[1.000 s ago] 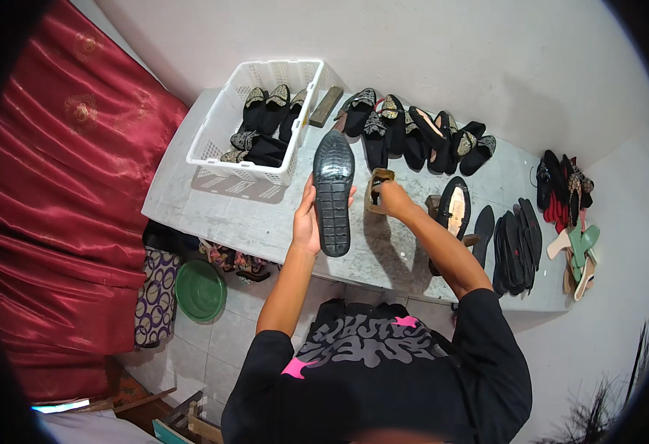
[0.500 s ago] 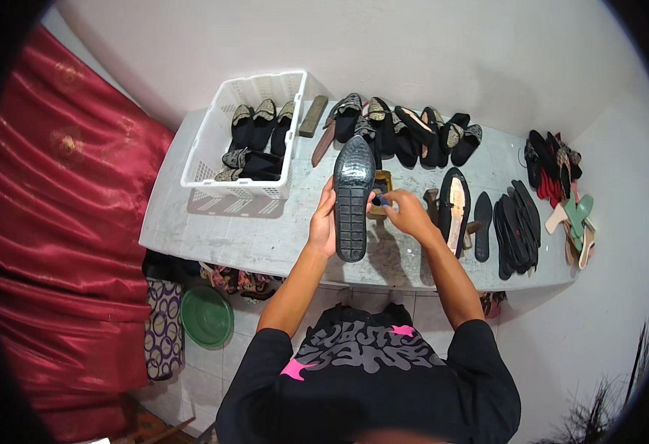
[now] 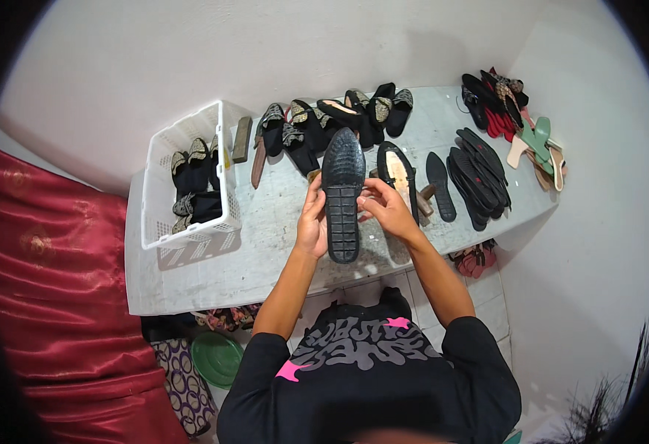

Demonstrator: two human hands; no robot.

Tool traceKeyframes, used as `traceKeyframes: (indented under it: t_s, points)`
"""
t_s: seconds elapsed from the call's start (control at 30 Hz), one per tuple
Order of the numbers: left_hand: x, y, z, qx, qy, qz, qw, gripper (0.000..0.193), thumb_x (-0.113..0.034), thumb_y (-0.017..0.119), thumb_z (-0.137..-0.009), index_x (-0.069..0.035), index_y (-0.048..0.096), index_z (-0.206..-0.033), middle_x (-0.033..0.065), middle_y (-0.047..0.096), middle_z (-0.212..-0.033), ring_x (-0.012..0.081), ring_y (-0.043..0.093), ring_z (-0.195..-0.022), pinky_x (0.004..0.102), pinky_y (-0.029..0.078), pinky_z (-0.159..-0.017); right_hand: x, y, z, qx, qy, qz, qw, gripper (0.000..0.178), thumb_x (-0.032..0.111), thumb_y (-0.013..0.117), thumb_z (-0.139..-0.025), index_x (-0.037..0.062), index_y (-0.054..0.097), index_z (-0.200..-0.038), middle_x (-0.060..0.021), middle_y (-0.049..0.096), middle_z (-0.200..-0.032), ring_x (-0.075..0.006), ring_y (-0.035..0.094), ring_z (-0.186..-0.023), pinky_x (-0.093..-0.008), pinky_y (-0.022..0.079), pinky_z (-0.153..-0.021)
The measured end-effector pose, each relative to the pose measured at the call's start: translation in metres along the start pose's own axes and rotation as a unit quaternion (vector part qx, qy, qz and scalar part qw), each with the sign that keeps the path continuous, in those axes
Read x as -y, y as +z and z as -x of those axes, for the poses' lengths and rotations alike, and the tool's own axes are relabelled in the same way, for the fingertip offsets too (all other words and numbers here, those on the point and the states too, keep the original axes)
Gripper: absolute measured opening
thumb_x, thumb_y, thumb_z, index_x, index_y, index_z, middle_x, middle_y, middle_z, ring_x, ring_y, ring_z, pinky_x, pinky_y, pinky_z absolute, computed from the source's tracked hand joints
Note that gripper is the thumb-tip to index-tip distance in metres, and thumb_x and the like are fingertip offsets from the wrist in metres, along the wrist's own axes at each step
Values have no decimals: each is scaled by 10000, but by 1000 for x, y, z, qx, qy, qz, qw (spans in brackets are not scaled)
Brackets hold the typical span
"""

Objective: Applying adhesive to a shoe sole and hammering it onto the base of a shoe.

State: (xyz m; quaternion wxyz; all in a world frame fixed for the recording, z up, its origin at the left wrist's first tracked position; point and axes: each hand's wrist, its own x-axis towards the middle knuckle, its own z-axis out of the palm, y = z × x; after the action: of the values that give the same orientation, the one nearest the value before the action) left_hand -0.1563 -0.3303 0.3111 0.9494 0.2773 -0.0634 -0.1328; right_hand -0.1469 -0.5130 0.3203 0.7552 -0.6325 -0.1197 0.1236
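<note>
Sole in hand: A black rubber shoe sole [image 3: 342, 218], pointed at the toe and marked with a raised grid toward the heel, is held above a worn grey-white table [image 3: 269, 248], to the right of a white perforated plastic crate [image 3: 157, 192].
Left hand: The sole's left edge is gripped by the left hand [image 3: 311, 226], closed around it, with its fingers partly hidden behind.
Right hand: The opposite edge is met by the half-curled right hand [image 3: 387, 211]; whether anything small is pinched in its fingers cannot be told.
Crate: Black slippers with gold-patterned fronts [image 3: 181, 177] are piled inside.
Beside the crate: A brownish rectangular block [image 3: 242, 140] is laid just to its right, followed by a long, flat brown strip [image 3: 258, 164].
Wall side: Farther right of the crate, black slippers with ornamented fronts [image 3: 298, 148] are crowded together.
Open shoe: A black shoe with a cream insole [image 3: 396, 170] is placed well right of the crate, partly covered by the right hand.
Loose soles: Beyond it from the crate, a flat black sole [image 3: 439, 185] is laid near a heap of black soles [image 3: 478, 181].
Far end: Green-and-cream sandals [image 3: 539, 140] are bunched farthest from the crate.
</note>
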Motion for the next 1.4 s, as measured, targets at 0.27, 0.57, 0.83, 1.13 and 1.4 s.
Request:
traceKeyframes:
  t_s: [0.27,0.57,0.83,1.13,1.4]
  points:
    - [18,26,-17,-13,7,9,1000,382,-57,376,-965,-62,303,-1341,192,495,-1252,281,572,-1105,414,519,-921,8,-15,26,20,13,-53,998,794,-37,626,-824,80,162,-1457,-169,490,-1217,-162,641,-880,-257,549,-648]
    - [21,2,-39,29,45,14,998,182,-158,440,-958,-51,459,-1105,102,552,-1177,201,546,-1105,361,434,-992,5,-34,27,87,43,-128,987,817,-101,586,-788,46,163,-1471,-171,541,-1165,-153,629,-935,-260,530,-772]
    - [17,42,-52,-48,16,-73,996,359,-369,477,-975,-78,419,-1176,193,586,-1147,275,622,-1013,412,534,-852,0,-39,27,145,73,-142,977,793,-74,594,-793,13,190,-1469,-155,554,-1165,-155,614,-961,-255,520,-797]
    - [32,64,-70,-76,50,-59,994,297,-306,496,-973,-85,437,-1163,155,600,-1076,265,656,-935,360,596,-688,-23,-51,28,135,93,-366,916,551,424,359,-992,16,383,-1361,-126,581,-1192,-177,615,-1027,-327,512,-883]
    - [59,81,-93,-28,98,-92,991,296,-246,517,-967,-107,439,-1216,147,620,-1076,258,661,-932,361,587,-724,-17,-73,26,190,107,-430,876,541,438,383,-973,12,447,-1299,-189,581,-1101,-290,620,-911,-378,532,-807]
